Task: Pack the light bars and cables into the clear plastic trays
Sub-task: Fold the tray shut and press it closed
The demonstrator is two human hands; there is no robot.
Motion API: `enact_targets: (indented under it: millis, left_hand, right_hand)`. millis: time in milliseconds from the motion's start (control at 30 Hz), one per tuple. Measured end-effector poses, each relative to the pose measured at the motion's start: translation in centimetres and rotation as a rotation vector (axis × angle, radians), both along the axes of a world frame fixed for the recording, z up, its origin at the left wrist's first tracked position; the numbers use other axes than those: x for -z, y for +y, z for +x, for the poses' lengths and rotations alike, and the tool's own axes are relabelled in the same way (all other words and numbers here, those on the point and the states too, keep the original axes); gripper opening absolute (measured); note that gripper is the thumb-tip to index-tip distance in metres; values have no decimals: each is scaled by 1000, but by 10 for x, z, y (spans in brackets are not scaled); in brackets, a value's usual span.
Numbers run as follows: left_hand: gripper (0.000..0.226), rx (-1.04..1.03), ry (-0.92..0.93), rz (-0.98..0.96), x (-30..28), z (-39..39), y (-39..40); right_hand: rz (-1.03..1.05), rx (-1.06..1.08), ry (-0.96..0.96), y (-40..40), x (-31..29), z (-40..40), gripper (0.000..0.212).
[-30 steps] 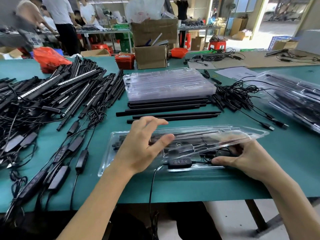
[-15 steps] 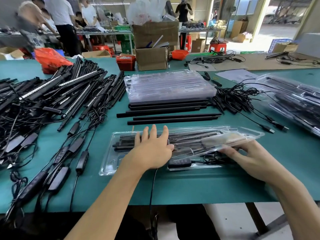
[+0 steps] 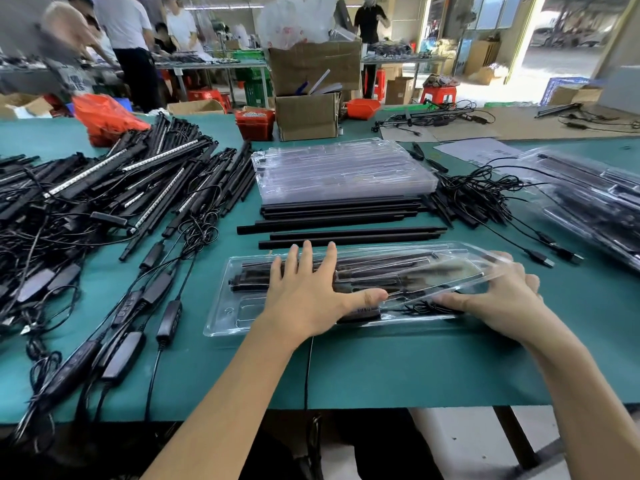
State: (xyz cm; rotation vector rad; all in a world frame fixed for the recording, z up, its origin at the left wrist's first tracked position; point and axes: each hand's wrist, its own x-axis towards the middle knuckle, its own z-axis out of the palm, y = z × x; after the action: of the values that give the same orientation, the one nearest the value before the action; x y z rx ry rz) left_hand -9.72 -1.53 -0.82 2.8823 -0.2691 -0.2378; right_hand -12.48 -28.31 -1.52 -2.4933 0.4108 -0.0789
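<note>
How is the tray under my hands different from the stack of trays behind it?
The near tray is single, holds black light bars, and both hands, left hand and right hand, touch it. The tray stack is many trays deep, looks empty, untouched. Both are clear plastic, lying on the green table.

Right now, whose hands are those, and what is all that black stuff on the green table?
The picture comes from a camera worn on a person's head, looking down, so the two arms are that person's own. They are packing lamps shaped like sticks, called light bars.

The left hand lies flat, fingers straight, pressing on a clear plastic tray that holds black bars and a cable. The right hand holds the tray's see-through lid at its right end, where the lid sits tilted up, not closed yet.

Behind the tray lie loose black bars and a stack of empty trays. On the left is a big heap of light bars and cables. All of it rests on a green table.
</note>
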Motion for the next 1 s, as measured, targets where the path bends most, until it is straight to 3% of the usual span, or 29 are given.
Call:
enact_targets:
  millis: [67,300,433,567,633,700,833,1000]
  left_hand:
    - [127,-5,13,-4,0,2,0]
    - [132,-5,64,-22,-1,3,-1]
    - [134,0,56,-8,0,3,-1]
    - [131,8,21,33,4,2,-1]
    - [130,10,-8,39,7,1,-1]
    - [129,9,-34,39,9,0,0]
    - [128,9,-87,43,13,-2,1]
    - [129,11,-160,38,17,-4,2]
  right_hand:
    - [44,-22,-12,-3,1,1,99]
    - [75,-126,-6,-8,-5,-5,80]
    - [337,-190,39,-17,-12,-16,83]
    - [732,-158,3,-30,-17,-19,58]
    - [644,-82,-26,-29,-17,-17,34]
    - [402,-12,-27,-25,-19,-12,16]
    - [194,15,29,-13,-20,-1,46]
    - [239,1,69,-17,-21,7,48]
